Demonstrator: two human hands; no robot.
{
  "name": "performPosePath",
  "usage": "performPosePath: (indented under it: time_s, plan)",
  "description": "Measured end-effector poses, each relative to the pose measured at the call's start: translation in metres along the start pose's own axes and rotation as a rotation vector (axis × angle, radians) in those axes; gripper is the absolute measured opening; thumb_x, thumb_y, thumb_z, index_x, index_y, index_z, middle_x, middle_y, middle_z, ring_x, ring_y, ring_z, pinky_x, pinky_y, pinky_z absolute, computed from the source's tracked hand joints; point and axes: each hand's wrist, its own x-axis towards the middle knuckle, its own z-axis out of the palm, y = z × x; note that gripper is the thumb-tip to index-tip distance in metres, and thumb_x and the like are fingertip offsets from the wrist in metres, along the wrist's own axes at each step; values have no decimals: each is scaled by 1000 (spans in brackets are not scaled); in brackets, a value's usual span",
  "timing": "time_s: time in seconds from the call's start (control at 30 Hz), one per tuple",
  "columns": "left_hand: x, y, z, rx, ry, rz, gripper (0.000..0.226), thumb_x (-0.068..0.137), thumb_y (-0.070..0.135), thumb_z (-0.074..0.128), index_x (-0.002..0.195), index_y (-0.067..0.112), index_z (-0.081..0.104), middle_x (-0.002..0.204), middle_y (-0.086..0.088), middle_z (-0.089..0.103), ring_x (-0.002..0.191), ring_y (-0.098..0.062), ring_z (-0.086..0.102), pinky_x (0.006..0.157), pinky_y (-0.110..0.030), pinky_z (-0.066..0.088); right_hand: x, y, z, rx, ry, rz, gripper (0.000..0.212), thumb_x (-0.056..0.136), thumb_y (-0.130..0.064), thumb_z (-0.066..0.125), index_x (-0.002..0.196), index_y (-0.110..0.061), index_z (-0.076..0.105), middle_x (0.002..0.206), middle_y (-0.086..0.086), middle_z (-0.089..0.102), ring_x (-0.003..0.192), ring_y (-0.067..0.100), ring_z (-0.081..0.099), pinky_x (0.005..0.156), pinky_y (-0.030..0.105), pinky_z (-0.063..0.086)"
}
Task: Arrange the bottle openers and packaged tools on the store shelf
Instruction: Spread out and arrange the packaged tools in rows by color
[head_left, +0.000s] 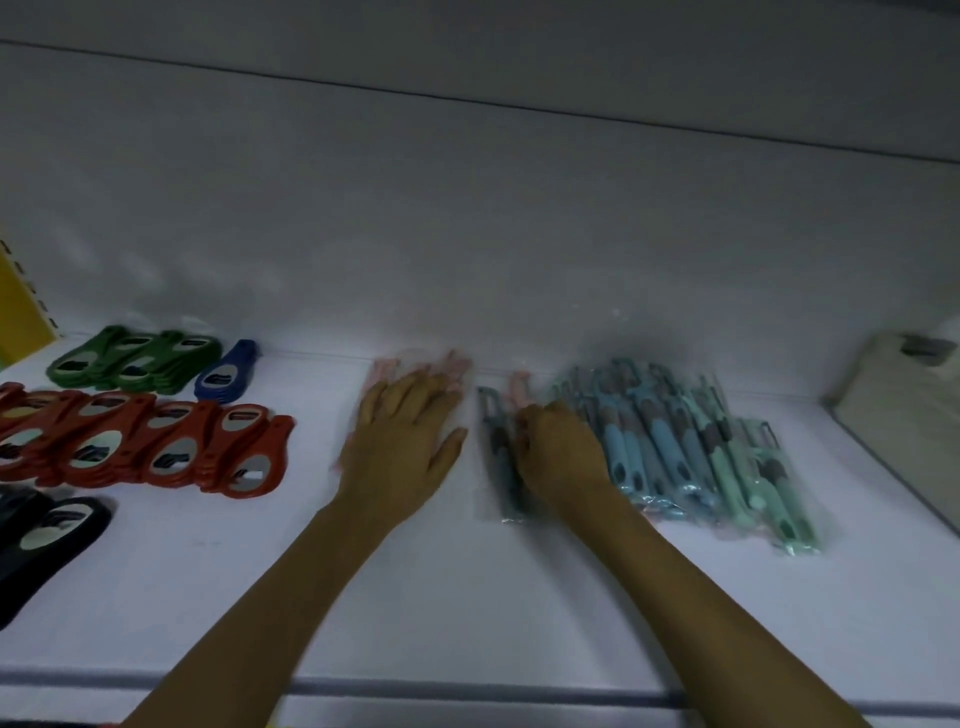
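Observation:
On the white shelf (467, 597), my left hand (402, 441) lies flat with fingers spread on a pile of pink packaged tools (457, 366) near the back wall. My right hand (558, 452) is curled beside a dark grey packaged tool (498, 457); its fingertips are hidden, so whether they pinch the wrapper is unclear. A pink tool tip (519, 384) shows just behind it. To the right lies a heap of blue packaged tools (649, 441) and mint green ones (753, 483). At the left are red bottle openers (156, 447), green ones (135, 358), a blue one (226, 371) and black ones (47, 535).
A pale board-like item (904, 410) stands at the far right of the shelf. A yellow upright (21, 306) marks the left end. The shelf's front edge (467, 691) runs across the bottom, with the white back wall (467, 234) behind everything.

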Motion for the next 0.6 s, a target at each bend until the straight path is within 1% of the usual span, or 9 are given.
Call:
performPosePath:
  time_s: [0.1, 0.17, 0.27, 0.33, 0.4, 0.43, 0.5, 0.53, 0.6]
  plan:
    - [3, 36, 5, -86, 31, 103, 39, 88, 37, 38, 110, 18, 64, 108, -1, 67, 97, -22, 62, 86, -32, 47, -2, -4, -3, -130, -43, 9, 27, 97, -20, 46, 121, -8, 52, 122, 15, 56, 111, 31, 57, 89, 35, 47]
    - [1, 54, 15, -197, -40, 35, 41, 88, 35, 33, 110, 17, 63, 98, 1, 67, 84, -18, 62, 72, -25, 48, 0, -6, -5, -169, -46, 14, 28, 96, -17, 46, 122, -7, 51, 122, 15, 57, 112, 30, 58, 89, 35, 48]
    - [-3, 57, 32, -282, -81, -45, 49, 88, 36, 25, 110, 15, 63, 95, -2, 67, 79, -21, 62, 63, -34, 53, 3, -5, -8, -173, -58, 31, 24, 98, -11, 42, 116, -4, 57, 118, 14, 62, 109, 29, 61, 84, 35, 50]
    - [-5, 53, 38, -244, -41, 10, 41, 86, 31, 29, 102, 16, 64, 92, -1, 66, 75, -23, 61, 62, -34, 51, 6, -4, -9, -157, -61, 25, 25, 98, -10, 43, 117, -2, 56, 117, 14, 63, 108, 29, 62, 83, 34, 50]
    - [-7, 54, 36, -233, -19, 16, 36, 83, 26, 41, 110, 16, 63, 97, -2, 67, 79, -23, 63, 65, -32, 50, 10, -1, -9, -101, -52, 48, 30, 97, -12, 46, 124, -1, 49, 118, 14, 62, 108, 29, 62, 83, 34, 50]
    - [-7, 56, 34, -248, -33, -7, 39, 84, 23, 47, 120, 16, 60, 105, -2, 67, 87, -22, 64, 69, -31, 50, 11, 1, -10, -62, -44, 71, 32, 96, -14, 46, 125, -2, 47, 119, 14, 61, 108, 29, 61, 83, 34, 49]
    - [-6, 59, 33, -369, -98, -36, 54, 88, 20, 56, 140, 15, 43, 122, -3, 63, 102, -20, 62, 83, -28, 49, 12, 5, -14, 13, -17, 103, 35, 96, -19, 46, 128, -4, 45, 120, 15, 61, 109, 31, 60, 84, 36, 48]
    - [-6, 60, 34, -425, -126, -30, 62, 90, 21, 57, 146, 16, 31, 124, -4, 62, 101, -19, 62, 85, -27, 49, 13, 7, -16, 62, 1, 118, 36, 96, -21, 46, 127, -5, 46, 119, 16, 61, 109, 33, 60, 85, 36, 47]
    - [-6, 61, 34, -439, -154, -24, 73, 92, 29, 54, 151, 20, 12, 119, -4, 64, 90, -16, 64, 77, -27, 54, 16, 10, -22, 194, 29, 159, 34, 95, -27, 48, 119, -3, 51, 117, 19, 62, 108, 35, 59, 85, 36, 45]
